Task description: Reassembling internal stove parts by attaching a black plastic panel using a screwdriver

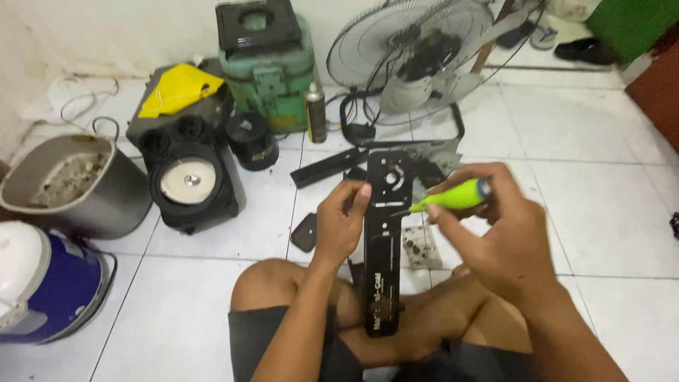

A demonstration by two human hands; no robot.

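Left hand (341,228) closed on the upper left edge of a long black plastic panel with round cut-outs (384,233), thumb across the face, fingers behind. Panel upright and slightly tilted, lower end propped between the crossed legs, upper end near the black base of a grey standing fan with wire grille (417,53). Right hand (495,226) wrapped around a screwdriver with lime-green handle and blue cap (453,197), thin tip touching the panel's right side about 1 third down from the top.

Risks, as judged from this pose:
1. Tip slipping out of the fastener and skating toward the left thumb, just beside it; likely cause, pushing at a slant instead of square to the face.
2. Panel twisting or flexing under pressure, held by only 1 hand and resting on soft legs; possible crack around a cut-out.
3. Small screw dropping onto the white tiled floor (608,212) and rolling among the loose parts: a small flat black plastic piece (304,232) to the left, a small pale perforated plate (419,247) just right of the panel.

Further back, well apart: black speaker box with white cone (191,184), green metal canister (267,67), slim spray can (316,113), dented grey metal pot (67,184), blue and white appliance (42,283).
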